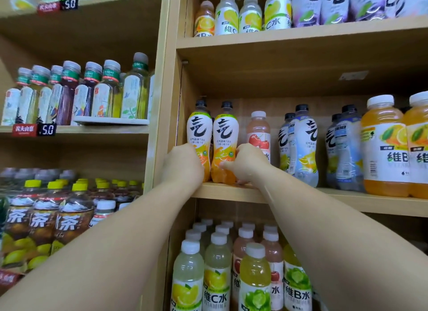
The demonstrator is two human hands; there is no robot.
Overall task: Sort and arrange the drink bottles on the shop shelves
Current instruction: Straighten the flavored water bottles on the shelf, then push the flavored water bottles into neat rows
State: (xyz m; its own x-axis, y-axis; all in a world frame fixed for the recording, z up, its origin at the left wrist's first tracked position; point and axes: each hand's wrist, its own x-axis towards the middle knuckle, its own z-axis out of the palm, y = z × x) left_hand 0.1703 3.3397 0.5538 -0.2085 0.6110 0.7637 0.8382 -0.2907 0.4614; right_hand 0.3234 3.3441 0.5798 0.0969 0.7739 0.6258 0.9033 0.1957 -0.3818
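Two shelving bays fill the view; your work is in the right bay [172,83], on its middle shelf [335,200]. At the left end of that shelf, the left orange bottle [199,130] and the right orange bottle [225,134] stand upright, side by side and touching, near the front edge. A cherry bottle [258,127] stands just beside them, further back. Judged from this layout, the step in hand is squaring this matching pair into its row. The next move calls for keeping both bases flat on the board, labels facing forward, and clearing the cherry bottle. Your left hand [183,164] wraps the lower part of the left orange bottle; its fingertips are hidden behind the bottle. Your right hand [249,163] grips the lower part of the right orange bottle, fingers curled, thumb [225,165] laid across the front of the label.
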